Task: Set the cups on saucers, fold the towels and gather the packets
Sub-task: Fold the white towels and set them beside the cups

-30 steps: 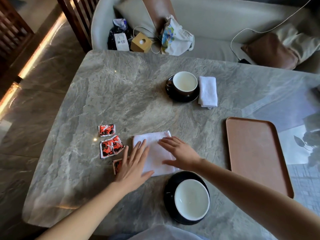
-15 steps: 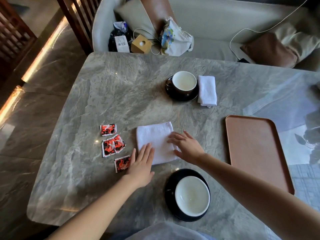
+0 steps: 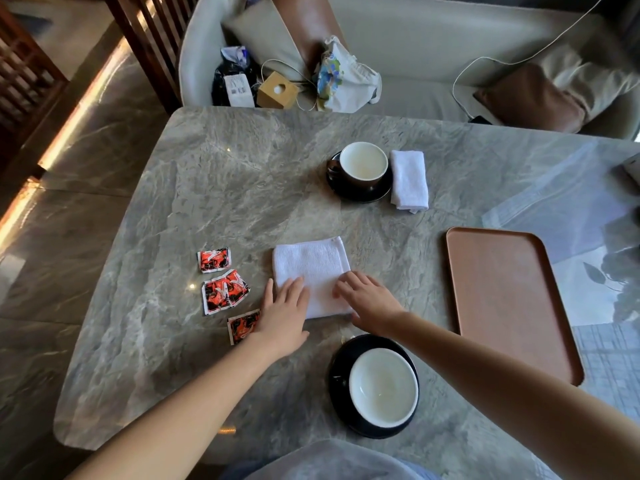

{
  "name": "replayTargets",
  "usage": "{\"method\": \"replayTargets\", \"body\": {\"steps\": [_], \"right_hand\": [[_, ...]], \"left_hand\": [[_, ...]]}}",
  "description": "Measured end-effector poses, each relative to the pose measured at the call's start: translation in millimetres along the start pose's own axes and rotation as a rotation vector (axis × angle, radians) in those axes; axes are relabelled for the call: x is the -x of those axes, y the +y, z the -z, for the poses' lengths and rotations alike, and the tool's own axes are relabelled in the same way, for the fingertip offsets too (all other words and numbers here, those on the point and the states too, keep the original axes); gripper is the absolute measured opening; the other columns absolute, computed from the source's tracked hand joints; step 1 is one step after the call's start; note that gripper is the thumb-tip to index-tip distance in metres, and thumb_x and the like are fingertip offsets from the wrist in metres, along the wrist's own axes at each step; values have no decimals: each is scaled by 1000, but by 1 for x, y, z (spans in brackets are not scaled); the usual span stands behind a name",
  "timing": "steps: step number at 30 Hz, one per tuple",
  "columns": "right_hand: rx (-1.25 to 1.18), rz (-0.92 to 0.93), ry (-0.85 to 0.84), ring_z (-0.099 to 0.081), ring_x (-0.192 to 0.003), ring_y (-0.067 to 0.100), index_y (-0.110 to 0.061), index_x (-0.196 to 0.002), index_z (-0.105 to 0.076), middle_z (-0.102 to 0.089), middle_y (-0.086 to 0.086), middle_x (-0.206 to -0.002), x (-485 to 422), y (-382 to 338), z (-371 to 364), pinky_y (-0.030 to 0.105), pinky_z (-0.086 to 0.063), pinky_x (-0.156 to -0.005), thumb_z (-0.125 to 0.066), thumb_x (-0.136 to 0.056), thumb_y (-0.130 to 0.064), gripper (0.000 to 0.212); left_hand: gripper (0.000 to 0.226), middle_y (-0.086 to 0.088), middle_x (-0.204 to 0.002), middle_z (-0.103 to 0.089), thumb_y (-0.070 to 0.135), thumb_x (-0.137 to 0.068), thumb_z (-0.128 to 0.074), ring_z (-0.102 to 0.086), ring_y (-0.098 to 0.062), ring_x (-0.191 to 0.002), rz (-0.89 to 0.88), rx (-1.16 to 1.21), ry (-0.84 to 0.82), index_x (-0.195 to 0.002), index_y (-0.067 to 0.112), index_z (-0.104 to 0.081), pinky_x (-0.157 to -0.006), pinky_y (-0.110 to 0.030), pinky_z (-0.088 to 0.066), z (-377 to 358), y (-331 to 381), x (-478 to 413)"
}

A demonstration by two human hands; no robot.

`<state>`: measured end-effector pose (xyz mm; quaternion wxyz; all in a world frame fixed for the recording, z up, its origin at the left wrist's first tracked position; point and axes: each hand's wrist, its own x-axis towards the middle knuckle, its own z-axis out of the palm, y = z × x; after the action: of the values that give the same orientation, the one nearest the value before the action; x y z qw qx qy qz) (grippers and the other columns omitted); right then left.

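Note:
A white towel [image 3: 311, 265] lies flat on the marble table [image 3: 214, 188], folded into a square. My left hand [image 3: 284, 317] rests on its near left corner and my right hand [image 3: 370, 301] on its near right corner, fingers spread, gripping nothing. Several red and black packets lie left of the towel: one [image 3: 213, 259], a pair [image 3: 225, 291], and one [image 3: 242, 325] partly under my left hand. A near cup [image 3: 382, 388] sits on a black saucer [image 3: 337, 368]. A far cup [image 3: 363, 163] stands on its saucer [image 3: 360, 196], with a folded towel [image 3: 408, 180] beside it.
A brown tray [image 3: 505, 299] lies at the right. Behind the table a sofa [image 3: 415, 36] holds bags, a small wooden box [image 3: 277, 90], cushions and a white cable. The table's left edge drops to a marble floor.
Both hands slid back toward me across the towel, from its middle to its near corners. The towel lies flatter and squarer.

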<state>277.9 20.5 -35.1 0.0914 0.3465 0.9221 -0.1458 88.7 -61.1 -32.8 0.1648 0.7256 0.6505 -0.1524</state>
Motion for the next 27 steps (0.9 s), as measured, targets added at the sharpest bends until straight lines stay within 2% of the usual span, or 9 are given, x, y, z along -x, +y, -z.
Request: {"method": "replayTargets", "body": {"steps": [4, 9, 12, 16, 18, 22, 23, 25, 27], "right_hand": [[-49, -53, 18, -40, -121, 21, -21, -114, -49, -44, 1, -122, -6, -3, 2, 35, -46, -90, -56, -73, -7, 44], [-149, -110, 35, -39, -122, 19, -21, -113, -51, -47, -2, -122, -7, -3, 1, 32, -44, -80, -53, -80, -11, 34], [-316, -149, 78, -44, -118, 16, -23, -111, -52, -50, -5, -122, -2, 1, 3, 31, -46, -70, -54, -86, -12, 28], [-407, -146, 125, -53, -103, 18, -24, -106, -52, -53, -7, -117, 6, 3, 3, 32, -47, -67, -55, -87, -13, 22], [-400, -97, 145, -53, -102, 16, -24, -104, -51, -53, -9, -114, 10, 1, 2, 30, -45, -66, -56, -88, -16, 19], [-390, -48, 213, -58, -98, 15, -25, -105, -50, -54, -14, -119, 15, -3, 9, 34, -52, -66, -57, -88, -20, 19], [-398, -57, 234, -60, -94, 17, -27, -106, -49, -54, -15, -120, 16, -3, 12, 36, -53, -66, -56, -89, -20, 20], [-424, -78, 272, -63, -88, 21, -27, -109, -48, -54, -14, -120, 17, -3, 17, 38, -53, -65, -55, -89, -20, 22], [-444, -93, 285, -63, -87, 22, -24, -112, -49, -55, -12, -119, 17, -2, 21, 40, -53, -66, -55, -90, -21, 23]], "left_hand": [[82, -6, -159, -2, 41, -85, -53, -2, -21, -147, -2, 35, 54, -148, 12, -9, -116, -52, 3, -4, -3, 0], [79, 0, -158, -8, 39, -84, -56, -9, -15, -146, -15, 104, 129, -148, 17, -16, -117, -50, -1, -13, -10, 0], [75, 2, -156, -16, 40, -82, -58, -22, -14, -143, 8, 136, 181, -145, 21, -22, -117, -48, -4, -17, -13, 1], [63, 6, -146, -31, 30, -82, -58, -34, -12, -137, 65, 187, 253, -139, 25, -33, -116, -47, -7, -13, -8, 0], [57, 7, -137, -39, 20, -81, -58, -39, -10, -132, 76, 219, 290, -134, 27, -40, -116, -45, -8, -11, -8, -1], [41, 11, -123, -52, 10, -81, -55, -52, -14, -114, 96, 413, 361, -118, 28, -55, -115, -39, -17, -6, -15, -6], [36, 10, -120, -56, 11, -81, -54, -55, -18, -108, 103, 472, 385, -114, 26, -58, -111, -37, -25, -5, -18, -6], [30, 5, -112, -63, 10, -79, -57, -61, -25, -95, 115, 600, 439, -107, 20, -62, -93, -37, -43, -3, -23, -6], [29, 1, -107, -67, 7, -77, -61, -64, -26, -89, 115, 709, 457, -104, 17, -64, -79, -38, -50, -2, -26, -3]]}}
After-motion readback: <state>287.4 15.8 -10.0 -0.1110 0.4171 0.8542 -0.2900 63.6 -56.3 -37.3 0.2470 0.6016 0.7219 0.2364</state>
